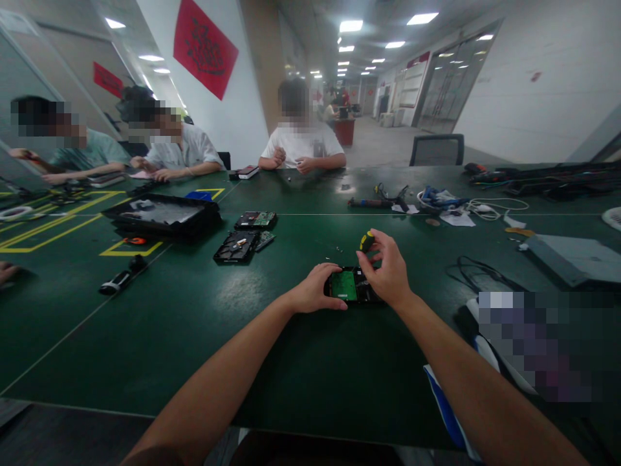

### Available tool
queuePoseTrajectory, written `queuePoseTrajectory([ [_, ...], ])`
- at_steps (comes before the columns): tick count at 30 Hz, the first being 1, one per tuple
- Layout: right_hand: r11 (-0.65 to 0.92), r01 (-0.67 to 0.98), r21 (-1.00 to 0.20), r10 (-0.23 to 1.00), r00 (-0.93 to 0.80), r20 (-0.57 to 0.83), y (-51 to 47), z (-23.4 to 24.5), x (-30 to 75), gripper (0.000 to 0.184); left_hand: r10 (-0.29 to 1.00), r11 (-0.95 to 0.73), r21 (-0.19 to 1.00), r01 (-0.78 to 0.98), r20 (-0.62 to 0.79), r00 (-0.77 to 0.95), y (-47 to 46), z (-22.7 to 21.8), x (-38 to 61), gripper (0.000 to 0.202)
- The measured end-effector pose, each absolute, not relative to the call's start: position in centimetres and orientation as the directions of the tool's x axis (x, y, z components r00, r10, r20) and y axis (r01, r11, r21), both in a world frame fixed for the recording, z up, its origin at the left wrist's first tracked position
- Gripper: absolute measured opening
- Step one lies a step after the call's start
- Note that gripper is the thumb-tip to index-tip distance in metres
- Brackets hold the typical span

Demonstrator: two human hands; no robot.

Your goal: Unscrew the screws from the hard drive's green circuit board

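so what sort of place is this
Probably an office-like electronics workroom: white rectangular ceiling lights overhead, a black rectangular casing with a green circuit board on a large dark-green table, and a yellow-and-black tool handle in the right hand.

Looks like a big office with a workshop table inside. Has rows of bright ceiling lights [351, 26], a tall glass door [451, 87] on the far right and red paper [204, 50] on a white pillar [245, 123]. Also has a long green table [194, 353] with yellow lines [126, 254] on the left and people [301, 147] sitting along the far side. Shows workshop things on top: a small screwdriver [367, 242], a green circuit board [344, 285] in a black case [363, 292] and, on the right, a black cord [502, 280].
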State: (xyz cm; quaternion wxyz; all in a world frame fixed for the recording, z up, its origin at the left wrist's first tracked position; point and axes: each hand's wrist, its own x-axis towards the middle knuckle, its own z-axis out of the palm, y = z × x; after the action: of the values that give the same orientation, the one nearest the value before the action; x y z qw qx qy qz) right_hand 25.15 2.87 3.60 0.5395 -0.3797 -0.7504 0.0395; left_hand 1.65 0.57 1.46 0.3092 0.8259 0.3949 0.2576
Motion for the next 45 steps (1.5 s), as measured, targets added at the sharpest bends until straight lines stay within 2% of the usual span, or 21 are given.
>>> queuePoseTrajectory([
  [8,0.703,0.542,-0.461,0.612,-0.131,0.78,2.85,3.61,25.24,0.059,0.8,-0.482,0.742,0.466,0.156,0.579,0.65,1.69,1.1,0.095],
  [32,0.712,0.541,-0.447,0.607,-0.154,0.78,2.72,3.78,25.2,0.059,0.788,-0.519,0.707,0.48,0.178,0.589,0.54,1.64,1.05,0.083],
  [39,0.712,0.543,-0.446,0.605,-0.151,0.782,2.65,3.81,25.15,0.06,0.802,-0.529,0.699,0.481,0.226,0.553,0.5,1.1,1.63,0.059],
  [45,0.708,0.527,-0.47,0.619,-0.143,0.772,2.63,3.6,25.05,0.063,0.811,-0.523,0.693,0.496,0.227,0.539,0.44,1.03,1.76,0.06],
])
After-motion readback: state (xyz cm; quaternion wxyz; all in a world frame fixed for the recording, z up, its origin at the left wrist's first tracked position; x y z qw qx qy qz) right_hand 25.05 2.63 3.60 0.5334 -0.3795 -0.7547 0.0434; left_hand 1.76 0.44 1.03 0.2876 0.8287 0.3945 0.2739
